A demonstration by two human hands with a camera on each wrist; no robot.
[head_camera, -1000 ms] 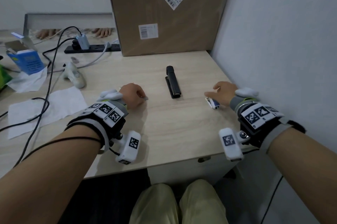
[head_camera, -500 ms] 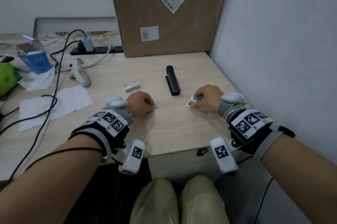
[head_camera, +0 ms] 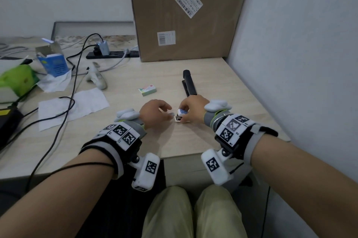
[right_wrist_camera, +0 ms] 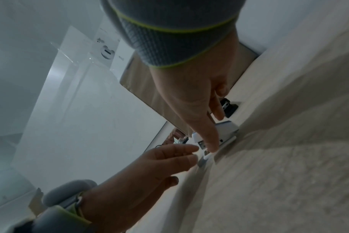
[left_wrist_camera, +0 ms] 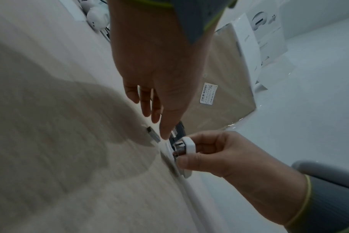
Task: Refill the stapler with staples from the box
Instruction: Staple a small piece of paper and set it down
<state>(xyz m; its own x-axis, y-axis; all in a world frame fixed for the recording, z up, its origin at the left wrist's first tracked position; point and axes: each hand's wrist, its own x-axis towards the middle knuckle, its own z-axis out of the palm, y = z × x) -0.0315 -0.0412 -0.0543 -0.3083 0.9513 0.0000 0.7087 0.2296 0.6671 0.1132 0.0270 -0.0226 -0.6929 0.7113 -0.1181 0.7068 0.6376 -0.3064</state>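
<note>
Head view: right hand [head_camera: 190, 109] pinches a small white staple box [head_camera: 180, 115] just above the table [head_camera: 222, 86], near its front edge; the box's print is too small to read and its contents are hard to make out. Left hand [head_camera: 155, 111], fingers extended and holding nothing, reaches toward the box's end. One short strip of staples [left_wrist_camera: 152, 134] lies on the table under the left fingertips. One black stapler [head_camera: 188, 85] lies closed just behind the right hand, its near end hidden by the knuckles. One second small box [head_camera: 147, 89], green and white, lies left of the stapler. One large cardboard carton [head_camera: 186, 13] stands at the table's back edge against a white wall [head_camera: 300, 54]. Both wrist views are blurred.
</note>
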